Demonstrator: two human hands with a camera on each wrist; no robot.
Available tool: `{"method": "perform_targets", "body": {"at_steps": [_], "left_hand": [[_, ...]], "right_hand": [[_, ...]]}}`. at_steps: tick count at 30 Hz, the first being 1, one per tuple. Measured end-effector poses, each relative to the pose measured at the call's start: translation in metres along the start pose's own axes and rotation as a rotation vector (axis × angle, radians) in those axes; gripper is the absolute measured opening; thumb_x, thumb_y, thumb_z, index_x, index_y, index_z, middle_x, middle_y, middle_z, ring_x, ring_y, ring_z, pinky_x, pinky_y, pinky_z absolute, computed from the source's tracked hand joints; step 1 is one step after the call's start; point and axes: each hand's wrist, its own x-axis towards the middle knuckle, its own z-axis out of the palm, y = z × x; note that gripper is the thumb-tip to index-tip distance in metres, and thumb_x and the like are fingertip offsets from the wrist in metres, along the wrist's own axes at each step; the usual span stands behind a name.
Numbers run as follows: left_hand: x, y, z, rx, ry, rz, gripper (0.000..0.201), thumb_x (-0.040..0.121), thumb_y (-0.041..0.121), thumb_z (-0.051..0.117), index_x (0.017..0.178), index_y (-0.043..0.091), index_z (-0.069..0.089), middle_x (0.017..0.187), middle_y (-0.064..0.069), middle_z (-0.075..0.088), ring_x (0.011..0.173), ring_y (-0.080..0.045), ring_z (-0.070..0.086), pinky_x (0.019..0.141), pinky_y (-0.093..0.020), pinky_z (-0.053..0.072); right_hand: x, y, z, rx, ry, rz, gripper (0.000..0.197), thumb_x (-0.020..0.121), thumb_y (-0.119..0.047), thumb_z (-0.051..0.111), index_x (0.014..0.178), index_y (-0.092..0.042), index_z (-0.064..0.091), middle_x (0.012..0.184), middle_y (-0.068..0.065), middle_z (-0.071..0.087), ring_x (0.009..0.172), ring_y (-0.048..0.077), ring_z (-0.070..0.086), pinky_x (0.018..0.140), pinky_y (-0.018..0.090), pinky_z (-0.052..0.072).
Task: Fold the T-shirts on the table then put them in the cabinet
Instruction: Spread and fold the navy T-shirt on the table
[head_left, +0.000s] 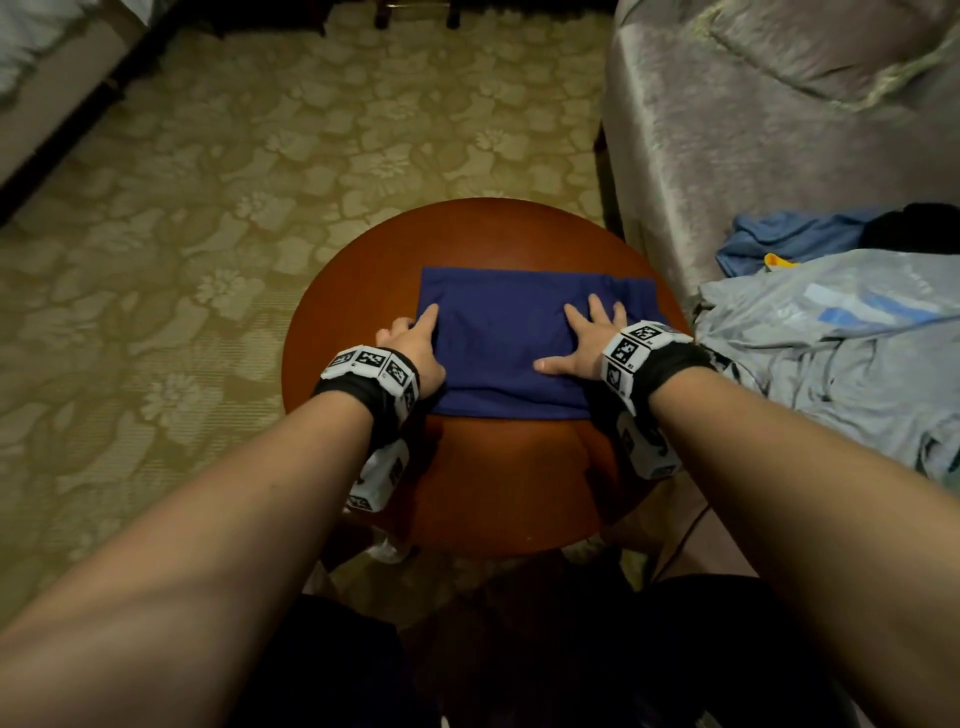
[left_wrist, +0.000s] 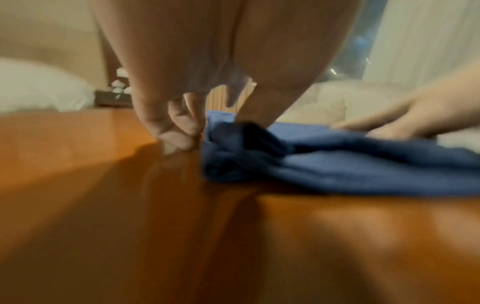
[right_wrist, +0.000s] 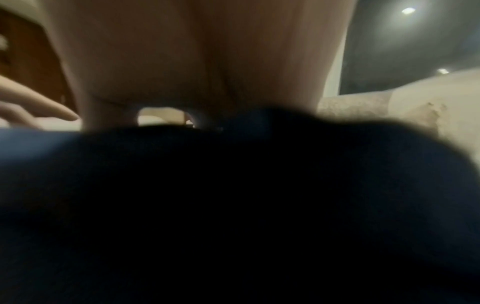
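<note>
A blue T-shirt (head_left: 504, 338) lies folded into a rectangle on the round wooden table (head_left: 493, 493). My left hand (head_left: 415, 340) is at its left edge. The index finger lies straight on the cloth. In the left wrist view the other fingers (left_wrist: 179, 133) curl against the table (left_wrist: 103, 226), and the thumb (left_wrist: 257, 111) comes down on the bunched edge of the shirt (left_wrist: 363, 168). My right hand (head_left: 587, 338) lies flat on the shirt's right half with fingers spread. Dark cloth (right_wrist: 233, 205) fills most of the right wrist view.
A pale upholstered sofa (head_left: 753, 130) stands to the right of the table. On it lie a heap of light grey-blue garments (head_left: 831, 353) and a blue garment (head_left: 795, 239). Patterned carpet (head_left: 260, 182) surrounds the table. A bed edge (head_left: 31, 52) is at the far left.
</note>
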Motion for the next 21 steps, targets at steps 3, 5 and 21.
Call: {"method": "perform_targets", "body": {"at_steps": [3,5,21], "left_hand": [[0.005,0.009,-0.002,-0.209,0.08,-0.134,0.078,0.083,0.017,0.052,0.151,0.026,0.016,0.148,-0.013,0.032,0.132,-0.038,0.035,0.11,-0.044,0.034],[0.008,0.016,-0.003,-0.344,0.119,-0.261,0.071,0.082,0.021,0.056,0.147,0.015,0.026,0.143,-0.016,0.041,0.126,-0.039,0.044,0.104,-0.046,0.04],[0.023,-0.013,-0.002,-0.725,0.081,-0.233,0.047,0.093,0.028,0.058,0.135,0.007,0.05,0.136,-0.012,0.054,0.122,-0.033,0.052,0.102,-0.039,0.042]], "right_hand": [[-0.003,0.0,0.0,0.055,0.035,0.031,0.094,0.081,-0.072,0.048,0.152,-0.032,0.002,0.16,0.003,-0.009,0.145,0.037,-0.009,0.116,0.058,0.006],[-0.006,0.001,0.001,0.042,0.069,0.082,0.089,0.083,-0.071,0.045,0.152,-0.032,0.006,0.16,0.004,-0.006,0.145,0.037,-0.007,0.113,0.063,0.008],[0.0,-0.026,0.021,-0.088,-0.01,0.101,0.111,0.07,-0.088,0.038,0.15,-0.033,-0.015,0.156,0.011,-0.025,0.141,0.047,-0.017,0.111,0.064,-0.002]]}}
